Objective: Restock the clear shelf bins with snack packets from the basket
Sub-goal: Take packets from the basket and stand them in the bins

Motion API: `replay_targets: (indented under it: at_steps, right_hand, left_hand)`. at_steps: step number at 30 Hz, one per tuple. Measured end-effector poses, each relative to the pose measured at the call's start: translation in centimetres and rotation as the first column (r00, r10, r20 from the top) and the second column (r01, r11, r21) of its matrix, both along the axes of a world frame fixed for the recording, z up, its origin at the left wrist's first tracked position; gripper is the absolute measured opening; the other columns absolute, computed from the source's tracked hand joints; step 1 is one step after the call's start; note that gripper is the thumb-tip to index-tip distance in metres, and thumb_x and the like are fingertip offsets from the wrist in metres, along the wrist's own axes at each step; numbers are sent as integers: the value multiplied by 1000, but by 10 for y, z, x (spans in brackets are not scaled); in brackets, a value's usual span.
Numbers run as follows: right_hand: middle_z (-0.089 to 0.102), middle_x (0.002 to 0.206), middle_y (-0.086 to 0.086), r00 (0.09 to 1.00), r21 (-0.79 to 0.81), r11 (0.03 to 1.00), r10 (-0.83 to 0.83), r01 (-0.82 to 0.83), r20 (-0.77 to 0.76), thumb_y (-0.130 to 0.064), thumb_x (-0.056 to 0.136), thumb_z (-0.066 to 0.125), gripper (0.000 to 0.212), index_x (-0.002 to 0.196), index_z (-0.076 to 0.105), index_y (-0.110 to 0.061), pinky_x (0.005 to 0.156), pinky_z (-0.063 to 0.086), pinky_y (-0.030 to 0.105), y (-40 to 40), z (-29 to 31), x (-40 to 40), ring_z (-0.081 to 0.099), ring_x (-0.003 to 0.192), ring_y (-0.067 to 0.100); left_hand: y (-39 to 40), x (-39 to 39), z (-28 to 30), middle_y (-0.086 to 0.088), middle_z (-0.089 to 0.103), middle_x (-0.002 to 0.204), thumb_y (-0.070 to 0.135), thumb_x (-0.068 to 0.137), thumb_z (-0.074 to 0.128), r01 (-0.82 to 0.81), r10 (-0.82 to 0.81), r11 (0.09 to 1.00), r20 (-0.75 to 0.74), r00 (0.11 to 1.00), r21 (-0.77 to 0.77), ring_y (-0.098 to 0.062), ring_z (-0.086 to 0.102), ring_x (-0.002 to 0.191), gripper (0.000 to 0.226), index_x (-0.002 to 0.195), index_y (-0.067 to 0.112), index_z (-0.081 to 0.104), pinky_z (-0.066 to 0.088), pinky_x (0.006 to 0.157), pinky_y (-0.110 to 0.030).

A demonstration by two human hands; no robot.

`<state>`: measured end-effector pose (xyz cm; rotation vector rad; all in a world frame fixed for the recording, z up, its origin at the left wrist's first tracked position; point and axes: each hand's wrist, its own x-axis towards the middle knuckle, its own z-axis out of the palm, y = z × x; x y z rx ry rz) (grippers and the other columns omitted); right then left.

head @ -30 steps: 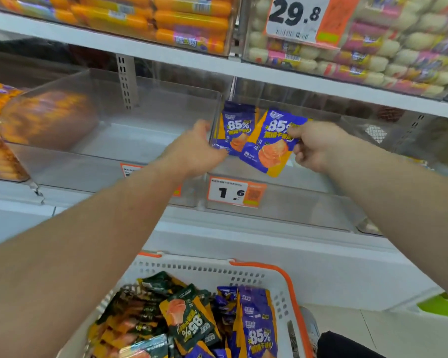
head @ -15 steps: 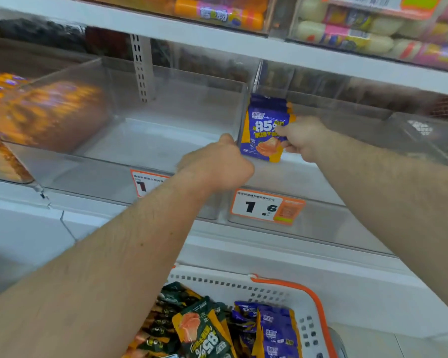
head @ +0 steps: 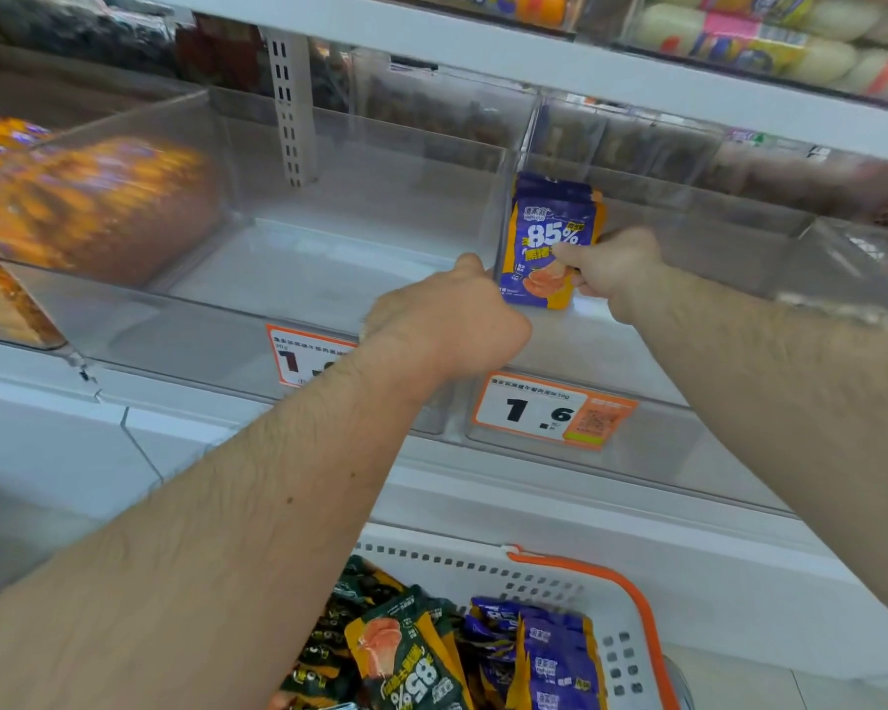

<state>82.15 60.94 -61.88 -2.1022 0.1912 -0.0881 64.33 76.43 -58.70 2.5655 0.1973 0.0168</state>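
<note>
1. Purple snack packets [head: 552,243]: a small stack, upright, at the left wall of the right clear bin [head: 688,438]. Right hand [head: 616,266], grip pinched on the stack's right edge.
2. Left hand [head: 457,320]: fingers curled at the divider between the two bins. Whether this grip holds the bin wall or merely rests clenched against it cannot be told; the fingertips are hidden.
3. Risk, slumping: the bin is otherwise bare, so the stack has only the wall for support. Released too soon, the slick packets would likely topple forward or fan out flat.
4. Risk, bin shift: a pull by the left hand could slide the light plastic bin on its shelf.
5. Risk, wrong bin: the left clear bin [head: 298,279] is also bare, and the basket [head: 636,607] holds green packets [head: 406,653] beside the purple; mixing is plausible.
6. Surface: white shop shelf [head: 483,484], smooth; orange-framed price tag [head: 552,409] on the bin front.
7. Room: a store aisle; packed bins of orange goods [head: 98,207] at left, wrapped sausages [head: 770,43] on the shelf above.
</note>
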Motion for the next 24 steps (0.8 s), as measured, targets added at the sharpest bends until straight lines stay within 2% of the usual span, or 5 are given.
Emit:
replay_targets:
  at_steps: [9,14,17,21,24]
  right_hand:
    - [70,96,8,999,16,1000,9,-8,-31,-44,62,89,57,102,66,-9,80,60,44,-6,2,-3,69,88,26]
    - [71,95,8,1000,36,999,8,-8,-6,-40,73,84,38,89,63,-12,82,59,43,-1,7,-7,70,86,24]
    - [70,90,6,1000,16,1000,-22,22,21,-41,77,81,35,79,57,-15,82,59,43,5,7,-7,71,86,24]
    - [71,97,7,999,19,999,-46,46,29,-43,76,80,42,96,64,-10,80,60,41,13,6,-7,70,87,22]
    - [71,97,7,998,27,998,-53,52,22,-43,75,81,45,101,65,-10,80,60,41,12,7,-7,70,87,22]
  left_hand:
    - [0,-1,1,6,56,99,38,81,56,-8,8,1000,8,1000,0,-23,54,91,38,116,27,43,35,71,-33]
    - [0,-2,1,6,55,97,39,82,56,-16,16,1000,20,1000,17,-22,55,90,39,117,27,43,36,71,-33]
    - [-2,-3,2,10,51,85,38,82,55,-33,33,999,21,999,25,-21,53,86,36,113,27,43,35,70,-32]
    - [-1,-4,2,13,45,79,39,83,56,-24,23,999,20,1000,28,-19,51,83,33,109,27,40,33,64,-31]
    - [-1,-2,0,11,47,83,40,83,56,-16,15,1000,22,1000,18,-19,52,85,35,112,27,41,35,68,-31]
